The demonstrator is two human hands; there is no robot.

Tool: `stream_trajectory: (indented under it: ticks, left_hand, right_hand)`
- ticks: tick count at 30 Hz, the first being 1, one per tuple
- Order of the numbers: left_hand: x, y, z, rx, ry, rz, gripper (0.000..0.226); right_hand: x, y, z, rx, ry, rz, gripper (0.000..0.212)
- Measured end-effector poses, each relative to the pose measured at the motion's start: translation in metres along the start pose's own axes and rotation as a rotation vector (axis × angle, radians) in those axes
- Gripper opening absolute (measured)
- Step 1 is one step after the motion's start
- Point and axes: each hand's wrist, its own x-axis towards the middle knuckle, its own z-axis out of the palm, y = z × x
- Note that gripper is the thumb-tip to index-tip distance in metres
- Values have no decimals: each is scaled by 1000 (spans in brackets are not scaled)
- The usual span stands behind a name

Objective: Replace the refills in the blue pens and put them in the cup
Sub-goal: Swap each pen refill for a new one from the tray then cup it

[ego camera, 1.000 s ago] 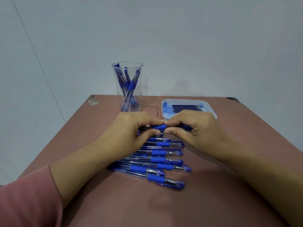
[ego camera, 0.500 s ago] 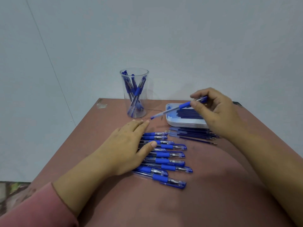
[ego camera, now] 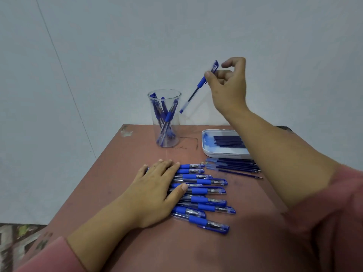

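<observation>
My right hand (ego camera: 229,83) pinches a blue pen (ego camera: 196,90) near its capped end, raised in the air. The pen slants down to the left, its lower end just right of the rim of the clear cup (ego camera: 166,134). Several blue pens stand inside the cup. My left hand (ego camera: 157,190) rests flat, fingers straight, on the left ends of a row of blue pens (ego camera: 204,193) lying on the brown table (ego camera: 127,158). Loose dark refills (ego camera: 235,167) lie beside the row.
A white tray (ego camera: 208,150) with several dark refills stands at the back right, partly behind my right forearm. The table's left edge drops to a patterned floor (ego camera: 17,244). A plain wall stands behind the table.
My right hand has lifted the pen from in front of the tray up and towards the cup, tilting it steeper. My left hand has let go and settled flat on the pen row.
</observation>
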Motion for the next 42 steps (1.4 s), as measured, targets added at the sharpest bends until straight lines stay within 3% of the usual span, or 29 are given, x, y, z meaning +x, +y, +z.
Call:
stream_trajectory:
  ticks: [12,15,28,36,42]
  left_hand:
    - [1,-3,1,-7,-3,7,90]
    - [1,-3,2,-6,-5,6,89]
    - [2,-2,1,-5,0,10,89]
    - [3,-3,2,-6,7,6,89]
    - [3,-1,2,-23,6,4,90]
  right_hand:
    - [20,-10,15,200,211,-145,23]
    - [20,-5,16,199,194,-163,24]
    - [-1,28,23,-358,-408,-144,24]
    - [-36,25,-22,-492,-524,-85,17]
    - [-83,33,-59,-732,-925,-57,17]
